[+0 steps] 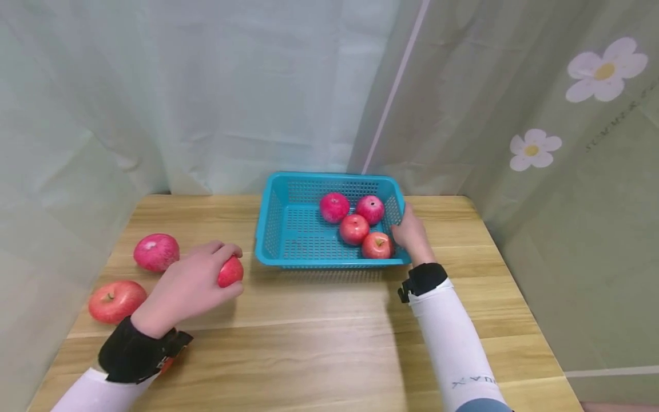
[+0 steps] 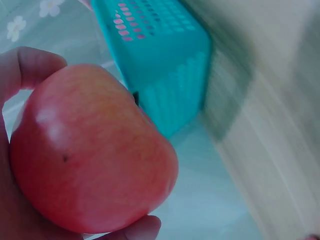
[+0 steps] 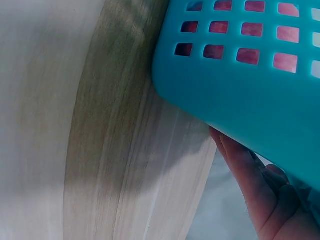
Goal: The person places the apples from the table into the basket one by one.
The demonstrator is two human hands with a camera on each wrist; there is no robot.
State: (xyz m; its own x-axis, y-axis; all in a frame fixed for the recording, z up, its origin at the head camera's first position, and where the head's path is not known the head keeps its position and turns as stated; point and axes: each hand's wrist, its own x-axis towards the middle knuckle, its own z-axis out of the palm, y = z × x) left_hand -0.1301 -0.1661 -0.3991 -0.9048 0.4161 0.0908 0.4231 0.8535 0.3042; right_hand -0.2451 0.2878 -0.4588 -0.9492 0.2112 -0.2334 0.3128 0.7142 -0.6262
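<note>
My left hand (image 1: pixel 193 280) grips a red apple (image 1: pixel 230 272) above the table, left of the blue plastic basket (image 1: pixel 270 229). In the left wrist view the apple (image 2: pixel 95 155) fills the space between thumb and fingers, with the basket (image 2: pixel 165 75) just beyond it. My right hand (image 1: pixel 410 232) holds the basket by its right rim; in the right wrist view the fingers (image 3: pixel 255 185) bend around the rim. Inside the basket, toward its right side, lie two red apples (image 1: pixel 354 229) and two darker pink round fruits (image 1: pixel 334 207).
On the wooden table (image 1: pixel 319 343), left of my left hand, sit a pink round fruit (image 1: pixel 157 252) and a large red apple (image 1: pixel 117 301). Something orange-red (image 1: pixel 167 365) shows partly from under the left wrist strap. A pale curtain (image 1: pixel 268 103) hangs along the table's back and sides.
</note>
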